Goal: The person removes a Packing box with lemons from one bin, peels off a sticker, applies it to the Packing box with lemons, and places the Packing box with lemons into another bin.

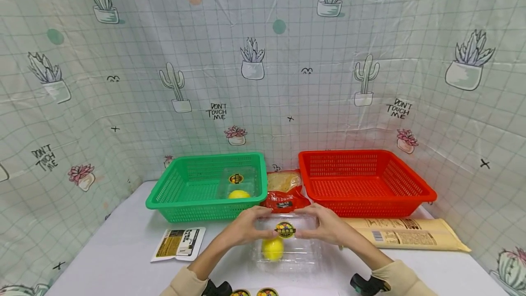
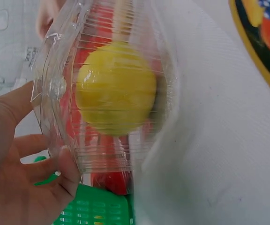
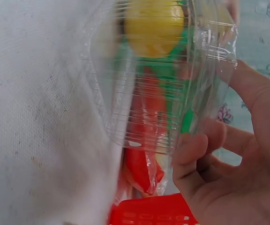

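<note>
A clear plastic clamshell box (image 1: 299, 260) with a round fruit sticker (image 1: 285, 229) on its lid is held between both hands over the front middle of the table. Inside it, toward the left, lies a round yellow fruit (image 1: 273, 249), seen through ribbed plastic in both wrist views. My left hand (image 1: 245, 228) grips the box's left side, thumb on the lid and fingers curled around the rim. On the opposite side my right hand (image 1: 330, 227) grips likewise, its fingers (image 3: 191, 150) bent at the rim. The lid is down on the box.
Behind stand a green basket (image 1: 213, 207), holding another clear box with a yellow fruit, and a red basket (image 1: 370, 208). Between them lies a red-and-clear food bag (image 1: 283, 191). A white-and-gold pouch (image 1: 178, 244) lies left, a long beige package (image 1: 407, 233) right. Round stickers (image 1: 267, 292) lie at the front edge.
</note>
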A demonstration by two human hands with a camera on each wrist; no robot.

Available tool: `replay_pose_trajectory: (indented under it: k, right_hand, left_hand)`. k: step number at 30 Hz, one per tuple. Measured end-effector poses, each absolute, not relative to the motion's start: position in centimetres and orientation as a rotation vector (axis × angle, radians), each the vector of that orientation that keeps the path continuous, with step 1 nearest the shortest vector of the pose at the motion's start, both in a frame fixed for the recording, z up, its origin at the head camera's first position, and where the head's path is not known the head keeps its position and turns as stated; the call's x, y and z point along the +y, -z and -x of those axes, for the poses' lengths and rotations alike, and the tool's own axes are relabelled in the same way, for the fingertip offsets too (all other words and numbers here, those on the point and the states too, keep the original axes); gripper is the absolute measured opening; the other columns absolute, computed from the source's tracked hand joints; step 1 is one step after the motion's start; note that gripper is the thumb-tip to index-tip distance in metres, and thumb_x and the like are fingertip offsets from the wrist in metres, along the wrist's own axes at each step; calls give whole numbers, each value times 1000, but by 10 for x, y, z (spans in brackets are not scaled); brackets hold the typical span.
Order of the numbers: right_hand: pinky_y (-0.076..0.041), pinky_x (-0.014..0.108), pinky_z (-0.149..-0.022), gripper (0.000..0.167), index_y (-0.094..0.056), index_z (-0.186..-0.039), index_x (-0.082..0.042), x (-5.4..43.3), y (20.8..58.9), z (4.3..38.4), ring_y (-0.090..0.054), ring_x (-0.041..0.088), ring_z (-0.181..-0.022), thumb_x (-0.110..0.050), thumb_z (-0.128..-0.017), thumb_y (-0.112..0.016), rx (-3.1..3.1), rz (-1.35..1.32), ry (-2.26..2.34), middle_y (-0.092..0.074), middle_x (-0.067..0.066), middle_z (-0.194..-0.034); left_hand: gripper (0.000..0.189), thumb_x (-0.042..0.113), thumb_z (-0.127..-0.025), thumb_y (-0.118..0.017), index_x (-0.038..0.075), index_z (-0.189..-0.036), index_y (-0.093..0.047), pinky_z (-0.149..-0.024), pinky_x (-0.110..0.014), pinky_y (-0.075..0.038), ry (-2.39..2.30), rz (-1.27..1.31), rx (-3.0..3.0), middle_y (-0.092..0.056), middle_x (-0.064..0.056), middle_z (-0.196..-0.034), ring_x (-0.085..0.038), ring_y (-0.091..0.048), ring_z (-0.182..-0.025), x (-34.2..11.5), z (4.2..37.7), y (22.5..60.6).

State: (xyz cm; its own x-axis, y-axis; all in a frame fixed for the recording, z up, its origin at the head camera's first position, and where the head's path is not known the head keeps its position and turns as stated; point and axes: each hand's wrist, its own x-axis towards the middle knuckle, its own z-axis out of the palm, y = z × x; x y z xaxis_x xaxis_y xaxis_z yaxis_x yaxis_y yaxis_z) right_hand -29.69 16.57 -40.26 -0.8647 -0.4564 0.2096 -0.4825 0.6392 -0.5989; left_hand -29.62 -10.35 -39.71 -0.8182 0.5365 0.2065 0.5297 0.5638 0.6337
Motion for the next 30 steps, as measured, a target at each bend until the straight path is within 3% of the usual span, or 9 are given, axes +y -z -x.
replay_pose_trajectory:
  k: [2,4,7,11,19,27,30]
  right_hand:
    - [-54,45,-84,60,-64,-130,-18,168,401,293,-60,27,-106,-45,-79,-79,-2815,-809,-1032,-62,13,-127]
    - [-52,29,-69,60,-64,-130,-18,171,399,289,-58,14,-85,-45,-79,-79,-2818,-820,-1030,-62,11,-119]
    - [-46,20,-57,63,-63,-131,-13,178,396,283,-52,4,-69,-44,-79,-80,-2802,-842,-1062,-60,13,-113]
    - [-48,20,-57,66,-62,-131,-8,187,392,275,-54,0,-70,-43,-78,-80,-2768,-849,-1077,-59,16,-117]
    - [-46,21,-53,72,-56,-136,-3,195,387,258,-51,3,-63,-43,-81,-78,-2887,-796,-1071,-66,12,-114]
    - [-46,20,-54,86,-48,-142,1,194,389,242,-55,0,-58,-46,-77,-81,-2893,-892,-1063,-67,9,-112]
    - [-44,20,-54,87,-48,-140,3,192,389,239,-55,0,-57,-45,-75,-82,-2895,-891,-1045,-66,7,-111]
  left_hand:
    - [68,34,-84,-77,-5,-135,-54,-101,-51,-48,-1136,-930,2780,-57,-19,-137,-35,-55,-125,-106,294,398]
    - [68,32,-85,-77,-5,-136,-54,-95,-46,-53,-1172,-912,2775,-54,-20,-140,-36,-55,-124,-110,293,398]
    - [65,30,-86,-75,-4,-137,-53,-83,-31,-57,-1228,-886,2757,-51,-22,-142,-37,-58,-119,-117,291,399]
    - [59,29,-88,-73,-3,-135,-56,-75,-23,-57,-1253,-897,2757,-54,-22,-139,-38,-60,-116,-127,289,400]
    - [64,34,-90,-71,-1,-140,-50,-89,-52,-55,-1261,-851,2708,-54,-23,-138,-40,-59,-120,-139,285,403]
    - [68,36,-92,-68,1,-145,-45,-91,-51,-55,-1282,-805,2652,-48,-23,-146,-39,-59,-122,-145,284,406]
    - [64,32,-93,-68,0,-144,-46,-86,-44,-58,-1343,-790,2591,-48,-24,-145,-40,-59,-121,-147,284,407]
